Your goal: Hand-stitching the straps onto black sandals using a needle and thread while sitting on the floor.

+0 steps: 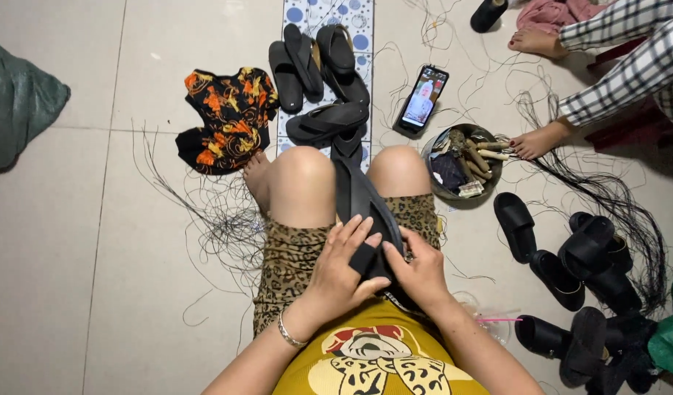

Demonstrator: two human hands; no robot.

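- A person sits on a pale tiled floor, knees bent, seen from above; a long black rubber sandal lies along the lap between the two knees, its far end reaching toward the tiles
- The left hand presses on the near end of the sandal, fingers curled over its black strap and grasping it; a silver bracelet circles that wrist
- The right hand grips the same end from the other side, fingers clenched against the sandal's edge; the two hands touch
- Beyond the knees, a heap of black sandals lies on the floor beside a black cloth with orange flowers
- A lit phone and a round bowl of tools sit just beyond the right knee; loose black threads trail across the floor
- More black sandals cluster near the floor's lower right corner; another person's bare feet rest by the bowl
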